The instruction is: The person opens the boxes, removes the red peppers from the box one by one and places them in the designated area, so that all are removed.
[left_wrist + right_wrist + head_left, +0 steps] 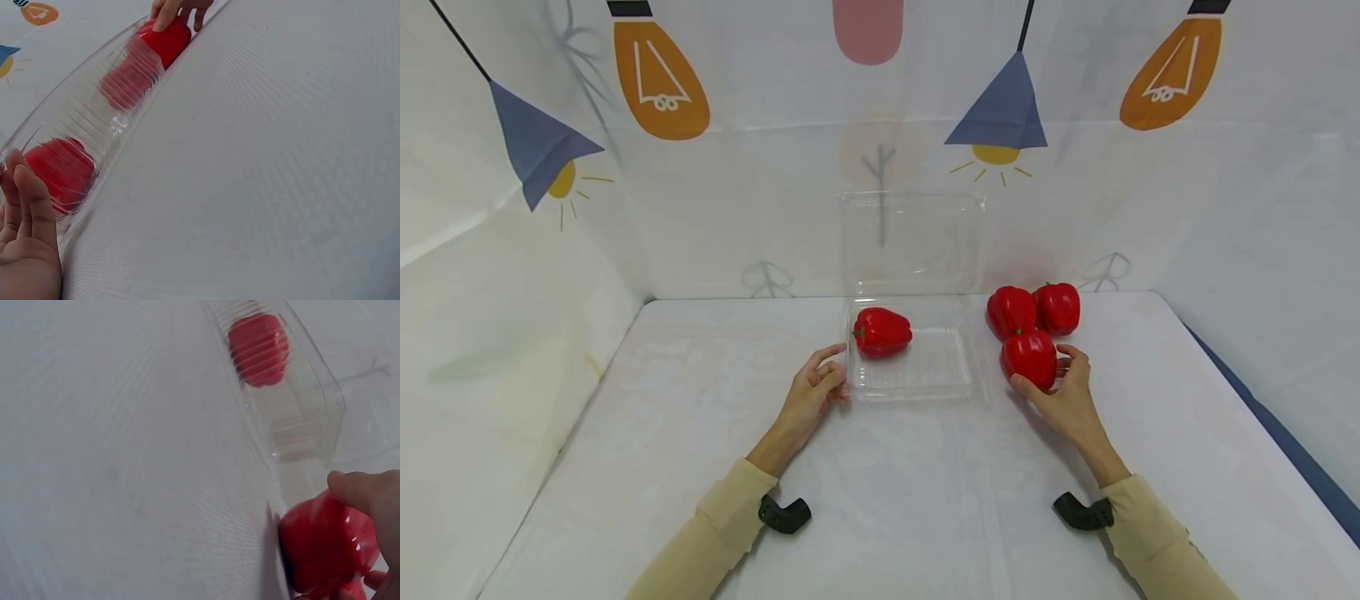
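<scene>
A clear plastic container (925, 387) stands with its lid raised, and one red bell pepper (882, 332) lies in its left part. My left hand (808, 396) touches the container's left side with fingers slightly bent; in the left wrist view the hand (28, 244) is beside the container wall. On the right, my right hand (1063, 400) grips the front pepper (1028, 358) of a group, thumb on the near side and fingers on the right. The right wrist view shows the thumb of this hand (375, 506) on the pepper (325, 544).
Two more red peppers, one (1011, 312) at the left and one (1057, 308) at the right, sit behind the gripped one near the table's back edge. The clear lid (913, 242) stands up against the patterned cloth wall (760, 183). White cloth covers the table (887, 500).
</scene>
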`<state>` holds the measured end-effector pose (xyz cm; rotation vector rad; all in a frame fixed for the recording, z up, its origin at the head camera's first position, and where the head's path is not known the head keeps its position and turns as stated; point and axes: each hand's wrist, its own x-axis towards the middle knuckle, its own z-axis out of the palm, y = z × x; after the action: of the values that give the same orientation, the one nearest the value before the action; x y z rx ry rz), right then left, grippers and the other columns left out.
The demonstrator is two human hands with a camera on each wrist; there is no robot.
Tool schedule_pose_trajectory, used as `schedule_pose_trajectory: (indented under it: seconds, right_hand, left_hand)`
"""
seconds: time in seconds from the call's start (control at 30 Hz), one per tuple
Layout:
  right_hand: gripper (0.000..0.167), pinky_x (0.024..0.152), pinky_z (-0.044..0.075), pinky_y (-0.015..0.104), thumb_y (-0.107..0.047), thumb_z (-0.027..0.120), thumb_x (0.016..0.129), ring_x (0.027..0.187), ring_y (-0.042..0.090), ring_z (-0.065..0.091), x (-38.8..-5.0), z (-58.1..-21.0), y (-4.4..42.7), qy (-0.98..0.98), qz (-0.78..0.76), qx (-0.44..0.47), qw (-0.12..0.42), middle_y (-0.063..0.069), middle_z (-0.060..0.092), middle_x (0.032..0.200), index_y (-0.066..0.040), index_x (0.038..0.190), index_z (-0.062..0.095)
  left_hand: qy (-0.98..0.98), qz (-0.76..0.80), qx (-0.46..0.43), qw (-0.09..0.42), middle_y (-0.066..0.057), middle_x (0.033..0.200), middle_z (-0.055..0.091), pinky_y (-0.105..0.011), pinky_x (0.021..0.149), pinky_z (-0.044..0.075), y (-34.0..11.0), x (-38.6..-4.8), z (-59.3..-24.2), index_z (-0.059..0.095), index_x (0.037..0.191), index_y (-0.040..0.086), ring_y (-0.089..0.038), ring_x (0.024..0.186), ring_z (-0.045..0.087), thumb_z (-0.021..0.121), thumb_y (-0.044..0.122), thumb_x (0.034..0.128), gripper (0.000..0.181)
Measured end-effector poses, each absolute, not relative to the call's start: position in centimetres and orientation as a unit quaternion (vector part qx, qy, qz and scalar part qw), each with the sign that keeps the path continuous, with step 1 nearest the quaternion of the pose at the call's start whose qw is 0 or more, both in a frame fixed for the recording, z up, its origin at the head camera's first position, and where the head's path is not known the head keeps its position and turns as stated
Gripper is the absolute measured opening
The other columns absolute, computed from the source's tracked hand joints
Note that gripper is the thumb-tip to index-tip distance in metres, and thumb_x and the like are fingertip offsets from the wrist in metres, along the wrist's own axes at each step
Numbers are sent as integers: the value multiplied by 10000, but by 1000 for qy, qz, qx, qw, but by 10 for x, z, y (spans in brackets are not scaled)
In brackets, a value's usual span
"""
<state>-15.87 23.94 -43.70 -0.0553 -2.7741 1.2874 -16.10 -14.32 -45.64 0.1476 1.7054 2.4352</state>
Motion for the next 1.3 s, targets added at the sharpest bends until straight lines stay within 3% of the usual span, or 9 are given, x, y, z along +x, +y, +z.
schedule_pose_trajectory:
  seconds: [0.27, 0.53, 0.83, 1.3]
  right_hand:
    - [865, 772, 438, 271, -396, 680, 835, 1174, 311, 347, -160, -437, 239, -907, 416, -22, 68, 212, 338, 1279, -48, 1420, 145]
    - [808, 867, 396, 405, -354, 682, 840, 1216, 311, 329, -157, -429, 240, -897, 427, -32, 114, 190, 320, 1322, -85, 1412, 180]
    - [728, 899, 327, 346, -231, 674, 853, 1198, 225, 318, -155, -424, 237, -881, 443, -2, 168, 147, 331, 1312, -83, 1408, 226]
    - [672, 928, 346, 310, -129, 706, 818, 1214, 184, 345, -152, -420, 226, -873, 438, 78, 200, 110, 376, 1329, -62, 1366, 323]
  left_hand:
    - [559, 824, 47, 87, 53, 789, 548, -169, 614, 518, -143, -159, -455, 338, 1401, 43, -67, 647, 569, 509, 18, 948, 485]
    - [558, 824, 49, 85, 56, 808, 537, -170, 618, 509, -142, -160, -456, 353, 1401, 59, -70, 662, 561, 496, 4, 949, 477]
    - [562, 820, 69, 83, 44, 854, 514, -162, 653, 500, -143, -161, -458, 322, 1419, 43, -70, 690, 559, 503, 38, 958, 494]
    - [560, 822, 72, 80, 33, 858, 510, -166, 664, 515, -143, -160, -458, 327, 1410, 39, -80, 698, 566, 455, -25, 949, 483]
